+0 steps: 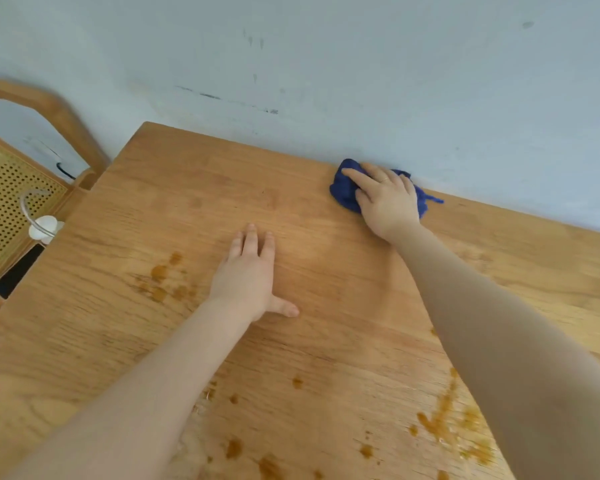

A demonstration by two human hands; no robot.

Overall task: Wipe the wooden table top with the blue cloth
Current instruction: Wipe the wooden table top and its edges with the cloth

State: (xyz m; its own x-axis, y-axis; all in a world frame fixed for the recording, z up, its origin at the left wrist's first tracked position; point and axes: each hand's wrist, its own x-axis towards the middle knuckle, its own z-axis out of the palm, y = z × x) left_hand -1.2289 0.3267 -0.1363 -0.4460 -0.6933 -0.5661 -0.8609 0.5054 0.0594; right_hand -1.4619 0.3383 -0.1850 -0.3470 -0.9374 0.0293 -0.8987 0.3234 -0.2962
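The blue cloth [347,188] lies bunched at the far edge of the wooden table top [194,202], right where the wood meets the pale wall [326,64]. The right hand [387,199] presses down on it, palm over the middle of the bundle and fingers spread forward, so cloth shows past the fingertips on the left and trails out in a thin tail on the right (a ring sits on one finger). The hand lies flat on the cloth rather than closed around it.

The left hand [248,275] rests well apart from the cloth, nearer the person and to the left, flat on bare wood with fingers together pointing toward the wall and the thumb stuck out to the right. It holds nothing.

Brown stains [163,278] mark the wood left of the left wrist, and more spots [444,420] scatter along the near edge beneath the right forearm. A wooden chair [21,188] with a cane back stands beyond the table's left side.
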